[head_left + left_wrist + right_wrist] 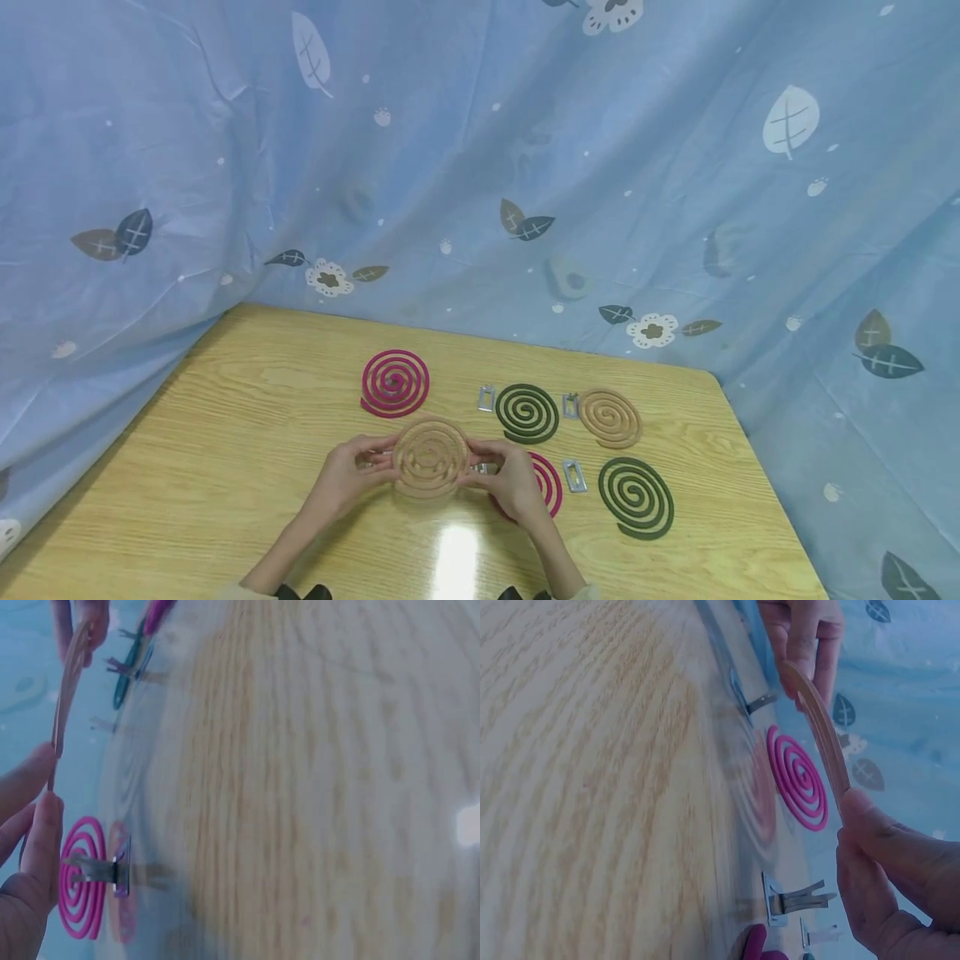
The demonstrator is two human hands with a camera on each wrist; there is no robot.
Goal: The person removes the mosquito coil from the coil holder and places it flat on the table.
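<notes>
A tan mosquito coil (431, 457) is raised above the table between both hands. My left hand (352, 472) pinches its left edge between thumb and fingers. Its right edge is pinched by my right hand (512, 481). Seen edge-on, the coil (69, 697) looks thin in the left wrist view, and in the right wrist view the coil (826, 742) appears slightly bowed. Partly hidden behind the right hand lies a pink coil (553, 482). Close to that hand is a metal coil stand (799, 898) with upright prongs. Another pink coil (395, 383) lies farther back.
Right of the hands are two dark green coils (527, 413) and another tan coil (610, 417). Small metal stands (575, 476) lie among them. The glossy wooden table (225, 417) meets a blue patterned curtain (450, 167) behind and at the sides.
</notes>
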